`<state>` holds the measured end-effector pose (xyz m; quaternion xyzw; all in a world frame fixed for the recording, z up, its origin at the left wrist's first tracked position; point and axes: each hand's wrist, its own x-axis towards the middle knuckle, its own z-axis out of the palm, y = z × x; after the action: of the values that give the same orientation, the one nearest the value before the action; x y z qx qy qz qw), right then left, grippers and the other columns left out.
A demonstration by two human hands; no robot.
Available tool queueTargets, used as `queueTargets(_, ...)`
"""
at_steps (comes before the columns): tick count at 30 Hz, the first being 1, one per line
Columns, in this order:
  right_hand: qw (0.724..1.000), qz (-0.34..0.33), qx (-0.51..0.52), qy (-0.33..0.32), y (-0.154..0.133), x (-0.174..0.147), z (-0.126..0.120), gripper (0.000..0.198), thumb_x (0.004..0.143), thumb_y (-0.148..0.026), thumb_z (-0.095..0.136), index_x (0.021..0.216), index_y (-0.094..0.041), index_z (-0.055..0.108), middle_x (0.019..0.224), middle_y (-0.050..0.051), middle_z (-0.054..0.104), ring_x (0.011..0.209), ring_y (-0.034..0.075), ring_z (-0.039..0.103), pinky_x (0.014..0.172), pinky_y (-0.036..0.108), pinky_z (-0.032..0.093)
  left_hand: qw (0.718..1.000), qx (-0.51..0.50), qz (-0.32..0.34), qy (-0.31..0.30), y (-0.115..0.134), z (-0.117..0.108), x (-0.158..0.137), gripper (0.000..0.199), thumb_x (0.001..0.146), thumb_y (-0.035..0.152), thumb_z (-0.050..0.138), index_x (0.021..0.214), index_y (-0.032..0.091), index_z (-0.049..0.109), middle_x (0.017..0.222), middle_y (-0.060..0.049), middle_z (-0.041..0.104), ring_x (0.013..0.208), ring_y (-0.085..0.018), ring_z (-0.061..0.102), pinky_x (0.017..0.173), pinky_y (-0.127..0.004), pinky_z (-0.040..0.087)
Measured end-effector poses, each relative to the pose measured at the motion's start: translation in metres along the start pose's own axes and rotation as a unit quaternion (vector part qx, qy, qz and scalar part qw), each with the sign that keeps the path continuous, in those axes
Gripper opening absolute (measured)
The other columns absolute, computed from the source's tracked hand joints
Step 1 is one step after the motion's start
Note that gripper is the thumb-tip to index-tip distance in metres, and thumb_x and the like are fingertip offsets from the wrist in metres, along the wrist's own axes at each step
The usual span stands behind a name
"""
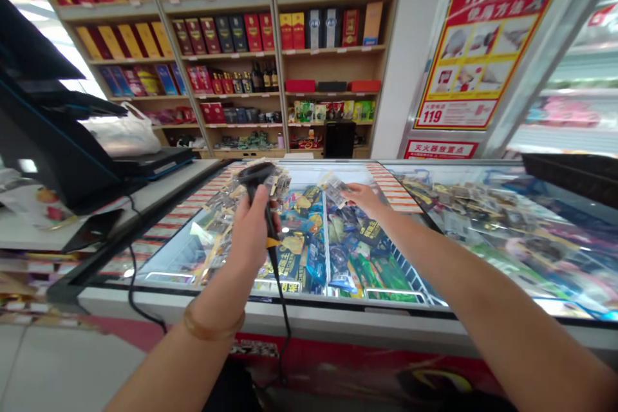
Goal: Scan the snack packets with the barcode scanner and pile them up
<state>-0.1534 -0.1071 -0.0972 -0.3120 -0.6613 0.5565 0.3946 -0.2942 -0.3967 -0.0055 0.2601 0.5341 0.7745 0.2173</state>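
Black, hard-looking plastic suggests a stiff, fairly light scanner [258, 174], held above the chest freezer [338, 314]; the left hand [252, 228] has its grip wrapped around the handle, the sensible hold, with the cord [282, 296] trailing below. The right hand [364, 199], also over the freezer, pinches one edge of a clear packet [334, 188], likely light, pliable and slippery.
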Motion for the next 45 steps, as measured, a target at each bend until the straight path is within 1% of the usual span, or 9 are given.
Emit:
queueTargets(6,0.979,0.018,0.033,-0.2,-0.03,-0.012,0.116,0.044,0.058,-0.031,0.097,0.094,-0.016,0.075,0.054,-0.005,0.061,0.045,0.009,0.053,0.046,0.02,0.043,0.986,0.014,0.061,0.156,0.031,-0.066,0.011,0.036,0.083,0.051,0.07,0.085,0.021,0.05,0.067,0.005,0.058,0.043,-0.007,0.05,0.041,-0.019,0.041)
queueTargets(10,0.966,0.024,0.019,-0.256,-0.03,-0.024,0.181,0.041,0.06,-0.031,0.097,0.093,-0.017,0.077,0.053,-0.005,0.061,0.046,0.009,0.056,0.047,0.019,0.044,0.973,0.035,0.073,0.216,0.038,-0.095,0.016,0.029,0.09,0.045,0.063,0.084,0.02,0.05,0.067,0.005,0.057,0.043,-0.008,0.048,0.041,-0.02,0.041)
queueTargets(14,0.962,0.039,0.013,-0.271,-0.022,-0.032,0.208,0.039,0.057,-0.029,0.099,0.085,-0.017,0.075,0.056,-0.003,0.065,0.055,0.014,0.066,0.051,0.021,0.05,0.969,0.035,0.062,0.238,0.036,-0.112,0.021,0.028,0.089,0.044,0.064,0.085,0.021,0.049,0.066,0.004,0.057,0.044,-0.008,0.049,0.039,-0.018,0.039)
queueTargets(17,0.967,0.048,0.036,-0.246,-0.018,-0.032,0.197,0.035,0.057,-0.023,0.098,0.079,-0.017,0.071,0.063,-0.002,0.07,0.057,0.015,0.068,0.054,0.023,0.054,0.971,0.032,0.054,0.229,0.031,-0.112,0.023,0.028,0.09,0.045,0.063,0.086,0.021,0.05,0.067,0.005,0.057,0.043,-0.007,0.048,0.04,-0.018,0.04)
queueTargets(24,0.993,0.034,-0.006,-0.111,-0.005,-0.025,0.09,0.018,0.07,-0.015,0.087,0.071,-0.018,0.069,0.062,0.0,0.07,0.055,0.016,0.068,0.054,0.025,0.052,0.983,0.006,0.005,0.183,0.004,-0.062,0.022,0.028,0.089,0.045,0.064,0.087,0.021,0.048,0.063,0.006,0.056,0.042,-0.007,0.049,0.04,-0.018,0.039)
queueTargets(32,0.975,0.009,-0.185,0.12,0.019,-0.063,-0.12,0.005,0.075,-0.019,0.077,0.077,-0.019,0.072,0.072,0.005,0.075,0.069,0.021,0.072,0.071,0.032,0.058,0.999,-0.008,-0.051,-0.013,-0.063,0.064,0.009,0.049,0.072,0.062,0.074,0.086,0.023,0.048,0.065,0.007,0.056,0.04,-0.008,0.049,0.037,-0.02,0.037)
queueTargets(38,0.845,0.03,-0.431,0.315,0.022,-0.125,-0.265,0.02,0.089,-0.027,0.063,0.101,-0.016,0.074,0.109,0.015,0.076,0.107,0.029,0.07,0.101,0.044,0.05,0.983,-0.001,-0.086,-0.164,-0.1,0.149,-0.011,0.048,0.073,0.064,0.072,0.084,0.023,0.05,0.066,0.006,0.058,0.039,-0.008,0.048,0.034,-0.021,0.034)
queueTargets(42,0.698,0.204,-0.49,0.481,0.026,-0.154,-0.326,0.076,0.085,-0.055,0.074,0.139,-0.004,0.059,0.144,0.037,0.052,0.138,0.046,0.048,0.109,0.057,0.037,0.969,0.012,-0.093,-0.227,-0.117,0.162,-0.018,0.05,0.073,0.066,0.073,0.086,0.023,0.052,0.062,0.006,0.057,0.038,-0.008,0.048,0.035,-0.021,0.035)
queueTargets(45,0.669,0.322,-0.459,0.489,0.031,-0.165,-0.353,0.104,0.074,-0.071,0.078,0.142,0.004,0.055,0.143,0.047,0.045,0.14,0.053,0.041,0.107,0.06,0.034,0.964,0.025,-0.1,-0.244,-0.128,0.157,-0.019,0.054,0.07,0.069,0.075,0.086,0.022,0.053,0.063,0.005,0.058,0.039,-0.008,0.049,0.036,-0.021,0.037)
